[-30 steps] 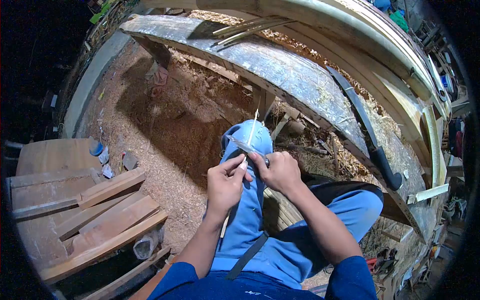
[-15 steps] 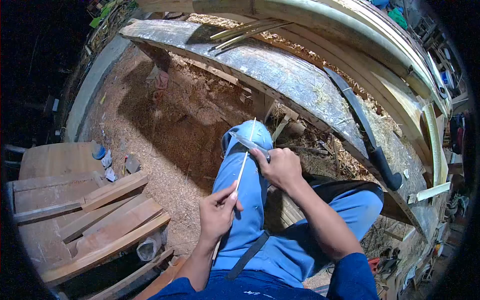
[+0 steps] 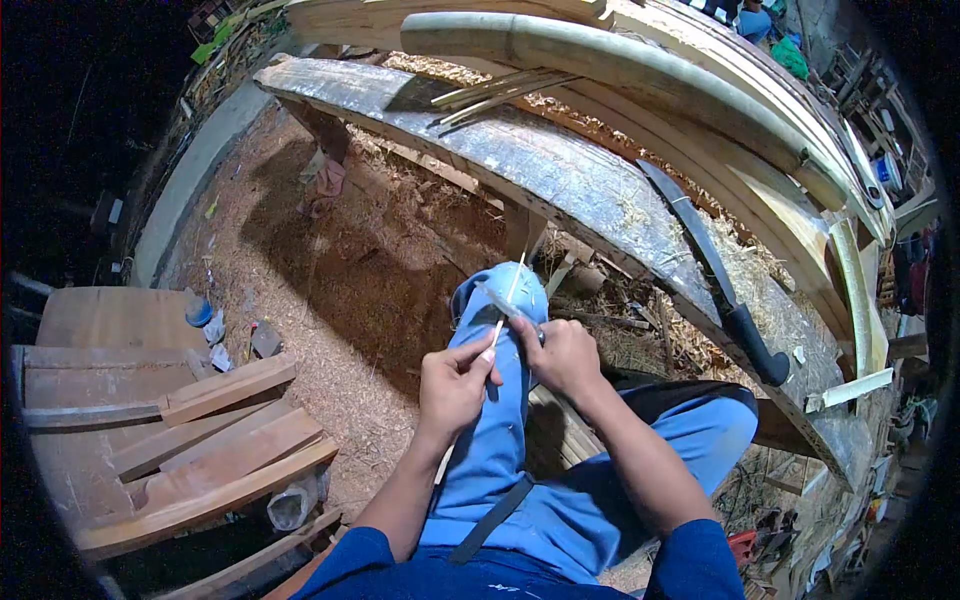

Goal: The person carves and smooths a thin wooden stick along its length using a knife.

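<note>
Pinching a thin pale strip (image 3: 515,282), the person's left hand (image 3: 452,395) has its thumb and first finger closed and the others curled. The right hand (image 3: 568,358) is wrapped around a small knife (image 3: 497,301), with the thumb by the blade. The strip runs over the blue trouser leg (image 3: 478,455), and the blade crosses it near the knee. Whether the blade is biting into the strip is too small to tell.

The knife could slip if the strip rolls or bends, and it might nick the left fingers, which are close by. A hard push might snap the strip, as it is so thin. The blade could also poke the knee just under it.

Past the knee is the long bench plank (image 3: 560,180), with a big machete (image 3: 712,258) near the right arm's side. A wide swing that way could bump it. Stacked boards (image 3: 235,450) sit off to the left. Between them and the leg, the shavings-covered ground (image 3: 345,400) gives the left elbow more room.
</note>
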{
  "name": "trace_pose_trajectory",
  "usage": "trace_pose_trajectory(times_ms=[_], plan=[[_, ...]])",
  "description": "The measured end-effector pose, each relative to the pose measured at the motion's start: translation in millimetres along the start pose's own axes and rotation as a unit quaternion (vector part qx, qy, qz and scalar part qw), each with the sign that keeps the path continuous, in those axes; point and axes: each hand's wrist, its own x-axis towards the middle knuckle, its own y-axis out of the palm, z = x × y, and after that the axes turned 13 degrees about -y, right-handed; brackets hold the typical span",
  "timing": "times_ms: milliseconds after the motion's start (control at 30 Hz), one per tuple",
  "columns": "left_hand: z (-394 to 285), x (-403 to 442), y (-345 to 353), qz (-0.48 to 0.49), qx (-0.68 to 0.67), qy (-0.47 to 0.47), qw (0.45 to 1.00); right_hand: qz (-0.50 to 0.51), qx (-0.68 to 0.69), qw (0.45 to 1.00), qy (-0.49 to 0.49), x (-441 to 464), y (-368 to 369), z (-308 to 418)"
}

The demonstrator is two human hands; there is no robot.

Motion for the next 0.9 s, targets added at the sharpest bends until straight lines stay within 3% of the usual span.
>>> trace_pose_trajectory(times_ms=[200,300,400,533,900], plan=[[17.8,-37.3,-16.3,-0.013,0.018,-0.006,1.0,-0.017,-0.014,1.0,-0.001,6.6,-0.7,-5.0],[15.6,-51.2,-24.1,0.002,-0.024,-0.058,0.998,-0.016,-0.021,1.0,-0.006,6.9,-1.1,-0.6],[16.0,-30.8,-12.0,-0.022,-0.028,-0.013,0.999,-0.011,0.011,1.0,-0.003,4.5,5.9,4.8],[-1.9,5.9,-2.4,-0.036,-0.032,-0.021,0.999,-0.008,0.004,0.999,-0.032,-6.1,9.9,11.5],[28.9,-68.4,-56.0,0.01,0.037,-0.009,0.999,0.001,-0.002,0.999,0.039,1.5,-1.5,6.8]])
